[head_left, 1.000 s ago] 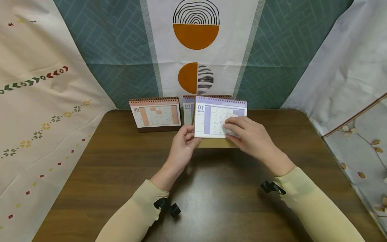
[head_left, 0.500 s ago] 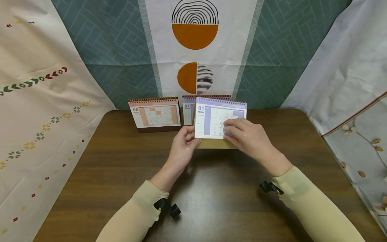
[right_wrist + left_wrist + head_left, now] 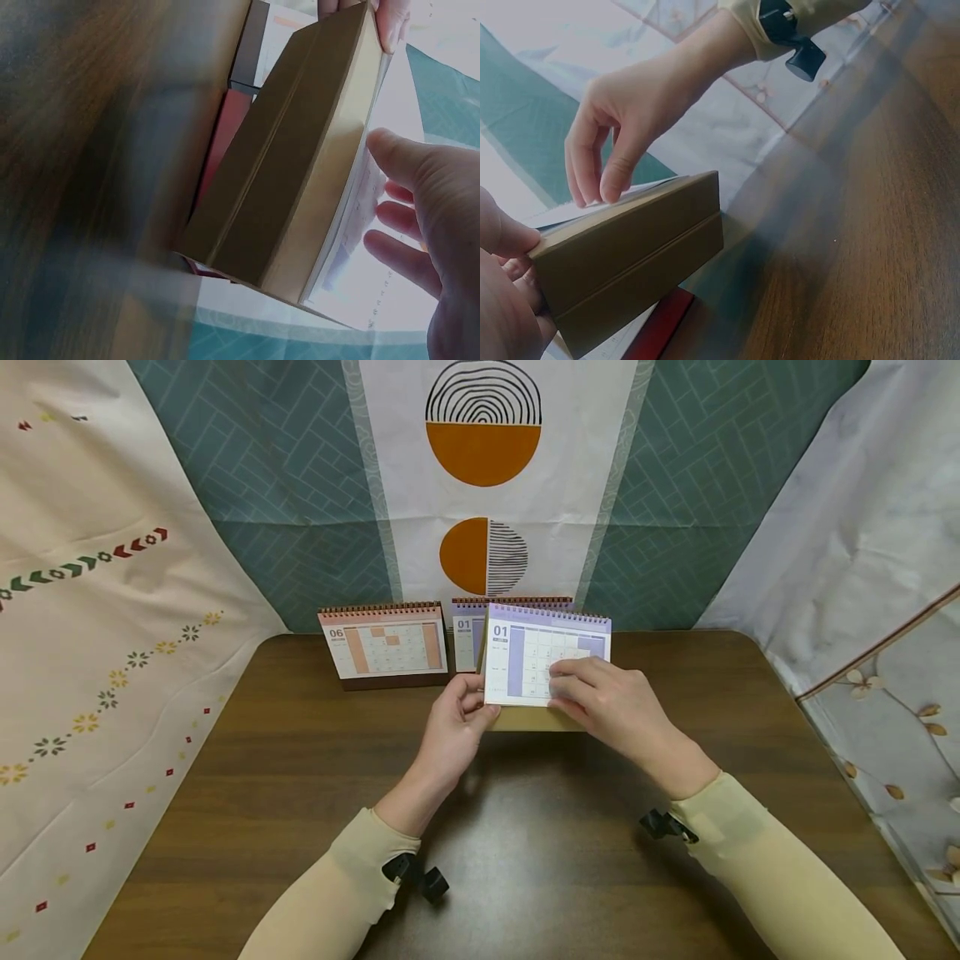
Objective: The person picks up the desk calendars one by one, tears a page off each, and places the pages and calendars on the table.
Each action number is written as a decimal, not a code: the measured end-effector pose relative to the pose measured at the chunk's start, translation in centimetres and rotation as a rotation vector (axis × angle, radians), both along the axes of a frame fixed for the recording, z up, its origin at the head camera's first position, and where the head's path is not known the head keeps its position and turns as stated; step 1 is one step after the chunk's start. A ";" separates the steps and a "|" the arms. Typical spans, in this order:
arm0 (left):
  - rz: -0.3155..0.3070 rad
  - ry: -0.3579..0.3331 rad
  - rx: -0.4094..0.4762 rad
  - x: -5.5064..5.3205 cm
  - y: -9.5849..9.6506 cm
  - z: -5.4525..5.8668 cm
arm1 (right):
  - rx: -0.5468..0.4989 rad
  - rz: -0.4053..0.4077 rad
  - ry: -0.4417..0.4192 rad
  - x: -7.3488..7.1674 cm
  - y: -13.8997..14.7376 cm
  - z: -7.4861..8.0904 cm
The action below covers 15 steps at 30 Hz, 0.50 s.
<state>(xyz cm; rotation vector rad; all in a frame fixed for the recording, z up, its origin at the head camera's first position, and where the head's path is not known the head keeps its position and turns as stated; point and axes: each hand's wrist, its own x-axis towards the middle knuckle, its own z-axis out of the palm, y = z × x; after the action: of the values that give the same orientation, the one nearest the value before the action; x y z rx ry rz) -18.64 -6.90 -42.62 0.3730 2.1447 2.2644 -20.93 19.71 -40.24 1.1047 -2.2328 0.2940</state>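
A desk calendar with a purple-topped "01" page (image 3: 525,652) and a gold cardboard stand is held up at the back middle of the table. My left hand (image 3: 453,722) grips its lower left corner, thumb in front along the bottom edge. My right hand (image 3: 618,702) rests its bent fingertips on the page's lower right part, covering some of the date grid. From the right wrist view, the right thumb (image 3: 397,154) lies at the pages' lower edge, apart from the other fingers. The stand's gold base (image 3: 630,262) faces the left wrist camera.
Behind it stands another purple "01" calendar (image 3: 465,635), mostly hidden. To the left is a pink "06" calendar (image 3: 390,643) on a dark red stand. The wooden table (image 3: 300,810) ends at a patterned cloth backdrop (image 3: 307,485). Cloths also hang at both sides.
My right hand has slid slightly left and down over the page, showing more of its right side. The held calendar has dipped a little in view; the left hand keeps its grip.
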 end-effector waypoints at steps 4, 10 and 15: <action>-0.007 0.004 0.003 0.0 0.0 -0.1 | 0.013 -0.004 0.021 0.1 -0.2 0.0; -0.013 0.008 0.003 0.0 -0.1 -0.1 | 0.054 0.015 0.070 0.4 -0.6 0.1; -0.018 0.011 0.000 0.1 -0.2 0.0 | 0.050 0.006 0.083 0.5 -0.8 -0.3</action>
<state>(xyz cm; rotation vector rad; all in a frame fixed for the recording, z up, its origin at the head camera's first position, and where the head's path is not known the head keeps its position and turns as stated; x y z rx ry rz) -18.57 -7.09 -42.60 0.4038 2.1379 2.2588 -20.42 18.93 -40.52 1.1296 -2.1745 0.1920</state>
